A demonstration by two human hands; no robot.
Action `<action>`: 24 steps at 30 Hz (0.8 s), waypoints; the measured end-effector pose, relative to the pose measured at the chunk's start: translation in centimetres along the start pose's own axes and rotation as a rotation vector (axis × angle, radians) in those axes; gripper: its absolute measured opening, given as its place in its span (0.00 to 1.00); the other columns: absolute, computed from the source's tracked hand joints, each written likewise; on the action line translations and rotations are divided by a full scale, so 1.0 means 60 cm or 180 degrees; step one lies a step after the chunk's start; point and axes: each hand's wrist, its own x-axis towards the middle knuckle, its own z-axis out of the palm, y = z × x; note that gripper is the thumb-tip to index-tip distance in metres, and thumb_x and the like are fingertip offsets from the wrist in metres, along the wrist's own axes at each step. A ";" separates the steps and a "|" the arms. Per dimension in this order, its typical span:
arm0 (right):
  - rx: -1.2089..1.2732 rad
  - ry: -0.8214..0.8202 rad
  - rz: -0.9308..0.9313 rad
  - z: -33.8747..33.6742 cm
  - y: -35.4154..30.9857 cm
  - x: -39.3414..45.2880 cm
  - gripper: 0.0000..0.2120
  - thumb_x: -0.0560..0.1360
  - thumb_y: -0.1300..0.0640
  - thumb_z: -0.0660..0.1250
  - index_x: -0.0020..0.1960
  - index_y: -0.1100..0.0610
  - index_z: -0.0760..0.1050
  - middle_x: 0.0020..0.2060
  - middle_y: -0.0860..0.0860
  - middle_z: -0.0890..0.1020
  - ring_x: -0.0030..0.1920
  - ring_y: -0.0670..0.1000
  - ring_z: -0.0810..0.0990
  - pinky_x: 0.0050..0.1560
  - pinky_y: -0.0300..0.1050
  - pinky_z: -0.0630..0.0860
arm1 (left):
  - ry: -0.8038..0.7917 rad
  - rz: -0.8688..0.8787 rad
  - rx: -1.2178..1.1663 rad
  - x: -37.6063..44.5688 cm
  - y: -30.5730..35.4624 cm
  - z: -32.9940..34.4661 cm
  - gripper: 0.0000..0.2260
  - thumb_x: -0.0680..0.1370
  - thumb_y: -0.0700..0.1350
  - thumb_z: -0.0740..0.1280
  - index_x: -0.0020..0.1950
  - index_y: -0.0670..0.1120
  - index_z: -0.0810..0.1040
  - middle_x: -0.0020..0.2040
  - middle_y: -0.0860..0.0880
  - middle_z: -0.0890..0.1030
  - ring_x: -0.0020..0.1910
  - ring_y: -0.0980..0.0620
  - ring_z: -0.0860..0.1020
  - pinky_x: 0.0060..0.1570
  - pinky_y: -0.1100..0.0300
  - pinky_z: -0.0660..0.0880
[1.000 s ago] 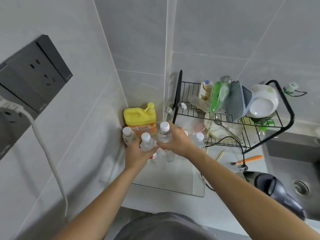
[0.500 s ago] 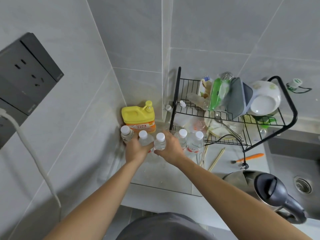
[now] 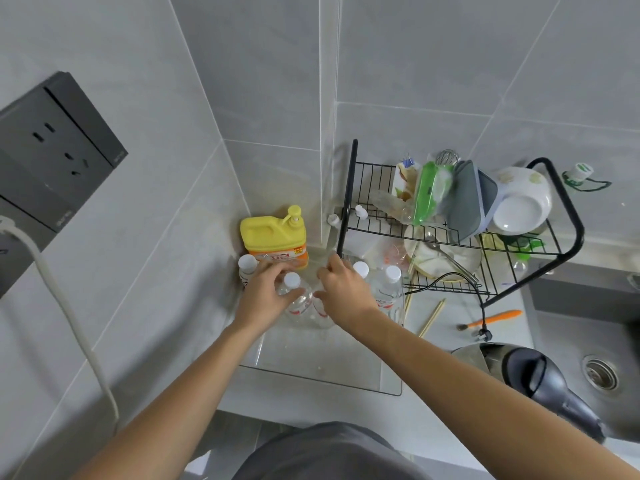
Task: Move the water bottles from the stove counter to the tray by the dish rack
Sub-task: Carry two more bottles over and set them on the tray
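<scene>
Head view looks down along both forearms, which reach forward and converge over the far end of the clear tray point(image 3: 322, 362) in the counter corner. The left hand point(image 3: 265, 292) lies palm down with wrist straight, its fingers curled round the neck and shoulder of a bottle point(image 3: 294, 297) whose white cap shows between thumb and fingers. The right hand point(image 3: 341, 289) is also palm down, just beside the left, fingers bent and spread a little over a second bottle point(image 3: 320, 311), of which only the clear lower body shows under the palm; whether the fingers grip it or merely rest on it cannot be told. Both of these bottles stand upright on the tray.

Just left of the left hand, against the wall, stands another bottle, the wall bottle point(image 3: 246, 268). Beyond the left fingertips sits a yellow jug point(image 3: 273, 239) with a pump top. Right of the right hand stand two more capped bottles, the near pair point(image 3: 389, 289), beside the leg of the black rack point(image 3: 346, 202). The rack holds a bowl point(image 3: 519, 202), plates and a green packet. Further right of the right forearm lie chopsticks point(image 3: 431, 318) and an orange brush point(image 3: 495, 317); a kettle point(image 3: 526, 372) stands near the right elbow, by the sink point(image 3: 599, 372).
</scene>
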 end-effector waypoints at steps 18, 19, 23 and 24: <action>-0.0934 -0.0244 -0.0326 -0.064 0.016 0.045 0.16 0.79 0.51 0.72 0.65 0.52 0.76 0.60 0.53 0.83 0.63 0.59 0.80 0.55 0.51 0.75 | -0.0354 0.0497 0.1196 0.041 0.037 -0.027 0.16 0.77 0.55 0.76 0.57 0.47 0.80 0.47 0.49 0.84 0.48 0.43 0.81 0.41 0.49 0.75; -0.0951 -0.0186 -0.0315 -0.068 0.019 0.048 0.17 0.79 0.51 0.73 0.66 0.51 0.76 0.59 0.53 0.83 0.63 0.58 0.80 0.55 0.51 0.75 | -0.0369 0.0480 0.1174 0.044 0.040 -0.025 0.16 0.77 0.56 0.76 0.56 0.46 0.80 0.45 0.48 0.84 0.46 0.42 0.81 0.41 0.48 0.75; -0.0996 -0.0118 -0.0305 -0.080 0.026 0.057 0.16 0.79 0.51 0.72 0.66 0.51 0.77 0.58 0.53 0.82 0.62 0.58 0.80 0.51 0.49 0.70 | -0.0357 0.0628 0.1166 0.056 0.054 -0.018 0.15 0.78 0.55 0.76 0.55 0.45 0.78 0.43 0.46 0.81 0.43 0.40 0.79 0.36 0.51 0.69; -0.1011 -0.0108 -0.0328 -0.079 0.026 0.057 0.16 0.79 0.52 0.73 0.65 0.51 0.77 0.58 0.53 0.82 0.61 0.58 0.80 0.50 0.49 0.69 | -0.0311 0.0644 0.1139 0.057 0.055 -0.018 0.14 0.78 0.54 0.76 0.53 0.46 0.78 0.41 0.47 0.80 0.41 0.40 0.79 0.35 0.51 0.67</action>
